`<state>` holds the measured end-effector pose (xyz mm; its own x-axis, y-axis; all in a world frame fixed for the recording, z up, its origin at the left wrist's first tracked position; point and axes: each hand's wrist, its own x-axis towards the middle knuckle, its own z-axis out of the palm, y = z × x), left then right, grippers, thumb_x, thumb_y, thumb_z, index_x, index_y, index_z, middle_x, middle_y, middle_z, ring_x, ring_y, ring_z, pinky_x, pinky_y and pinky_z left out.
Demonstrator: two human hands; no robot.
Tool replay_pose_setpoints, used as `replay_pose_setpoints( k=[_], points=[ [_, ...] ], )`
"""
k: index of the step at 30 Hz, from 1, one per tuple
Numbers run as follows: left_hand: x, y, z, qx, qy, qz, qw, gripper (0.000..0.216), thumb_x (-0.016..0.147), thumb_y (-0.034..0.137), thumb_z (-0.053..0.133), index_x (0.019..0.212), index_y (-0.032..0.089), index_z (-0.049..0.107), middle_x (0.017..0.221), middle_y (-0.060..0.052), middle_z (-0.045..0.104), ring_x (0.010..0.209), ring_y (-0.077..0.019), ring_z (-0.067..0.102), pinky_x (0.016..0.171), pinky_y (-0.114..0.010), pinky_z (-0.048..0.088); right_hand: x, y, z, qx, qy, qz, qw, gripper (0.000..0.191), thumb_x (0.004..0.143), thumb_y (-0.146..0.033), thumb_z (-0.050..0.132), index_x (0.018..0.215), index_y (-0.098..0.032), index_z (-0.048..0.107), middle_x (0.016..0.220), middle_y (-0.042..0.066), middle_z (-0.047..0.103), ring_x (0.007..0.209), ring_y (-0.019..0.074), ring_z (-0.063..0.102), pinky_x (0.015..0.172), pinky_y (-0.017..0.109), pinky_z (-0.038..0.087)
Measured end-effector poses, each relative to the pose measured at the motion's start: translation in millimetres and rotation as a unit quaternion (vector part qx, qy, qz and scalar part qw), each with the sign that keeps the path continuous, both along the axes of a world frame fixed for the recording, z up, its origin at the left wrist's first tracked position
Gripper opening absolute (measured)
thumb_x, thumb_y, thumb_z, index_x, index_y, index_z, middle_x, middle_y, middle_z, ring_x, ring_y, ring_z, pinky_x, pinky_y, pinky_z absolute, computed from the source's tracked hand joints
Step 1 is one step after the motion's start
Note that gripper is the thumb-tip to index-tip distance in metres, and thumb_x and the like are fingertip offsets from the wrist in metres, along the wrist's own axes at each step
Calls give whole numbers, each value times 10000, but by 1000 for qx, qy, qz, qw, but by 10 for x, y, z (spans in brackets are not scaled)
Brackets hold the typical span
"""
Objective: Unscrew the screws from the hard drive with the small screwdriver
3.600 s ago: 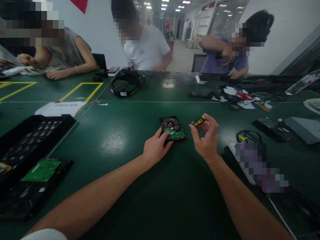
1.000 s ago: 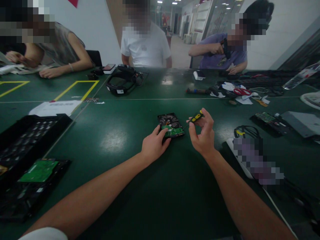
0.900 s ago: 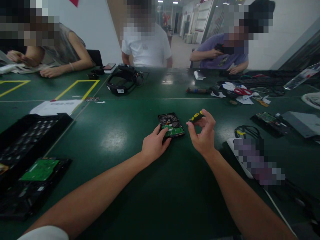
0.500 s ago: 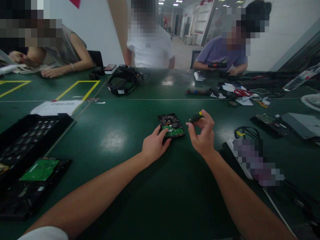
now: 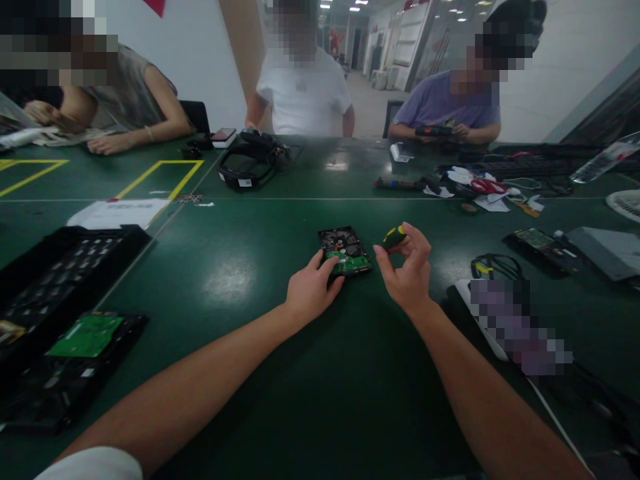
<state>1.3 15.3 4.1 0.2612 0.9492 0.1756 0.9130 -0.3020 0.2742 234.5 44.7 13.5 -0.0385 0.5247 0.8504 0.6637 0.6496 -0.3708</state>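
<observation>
A hard drive [image 5: 345,241] lies on the green tabletop in front of me, its black casing and green circuit board facing up. My left hand [image 5: 311,283] grips it at the near left side, the fingers over the board's edge and the thumb along the near edge. Just right of the drive, my right hand [image 5: 407,270] is closed round a screwdriver [image 5: 394,237] with a dark green and yellow handle. The shaft is too thin and dark to make out clearly, so I cannot tell whether its tip touches the drive.
At left are a black tray [image 5: 75,267] and a second hard drive [image 5: 90,337]. To the right lie a cable [image 5: 500,267], another drive [image 5: 540,247] and a grey box [image 5: 607,250]. A black headset [image 5: 245,170] sits across the table, where several people are seated.
The screwdriver handle has turned slightly in my right hand, showing more yellow. My left hand stays on the hard drive. The whole view has shifted slightly.
</observation>
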Motion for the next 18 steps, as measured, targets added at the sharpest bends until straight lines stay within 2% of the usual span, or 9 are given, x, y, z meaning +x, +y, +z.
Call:
replay_pose_setpoints(
  k=[6, 11, 16, 18],
  points=[
    [-2, 5, 7, -3, -2, -2, 1000, 544, 1067, 501, 571, 1560, 272, 558, 1657, -158, 486, 1210, -342, 729, 937, -467, 644, -24, -27, 35, -32, 0, 34, 999, 720, 1044, -269, 619, 1661, -323, 251, 1521, 151, 578, 1021, 233, 775, 899, 464, 708],
    [-1, -4, 17, -3, -6, -2, 1000, 539, 1069, 492, 567, 1559, 267, 560, 1659, -159, 485, 1222, -335, 725, 952, -464, 639, -33, -17, 29, 8, 2, 11, 1000, 785, 976, -271, 735, 1628, -326, 301, 1493, 152, 569, 1006, 239, 760, 807, 439, 719],
    [3, -12, 24, -1, -6, 1, 1000, 530, 1067, 486, 567, 1549, 267, 571, 1655, -158, 489, 1226, -343, 723, 958, -477, 638, -32, -21, 25, -41, 25, 52, 997, 730, 1043, -251, 621, 1659, -297, 232, 1338, 128, 680, 995, 238, 786, 892, 477, 713],
    [0, -12, 26, -1, -6, -1, 1000, 529, 1069, 489, 561, 1550, 268, 571, 1653, -160, 491, 1229, -345, 721, 957, -481, 637, -31, -21, 19, -44, 30, 43, 998, 723, 1041, -277, 639, 1649, -303, 249, 1339, 123, 687, 1004, 237, 784, 879, 469, 717]
  ],
)
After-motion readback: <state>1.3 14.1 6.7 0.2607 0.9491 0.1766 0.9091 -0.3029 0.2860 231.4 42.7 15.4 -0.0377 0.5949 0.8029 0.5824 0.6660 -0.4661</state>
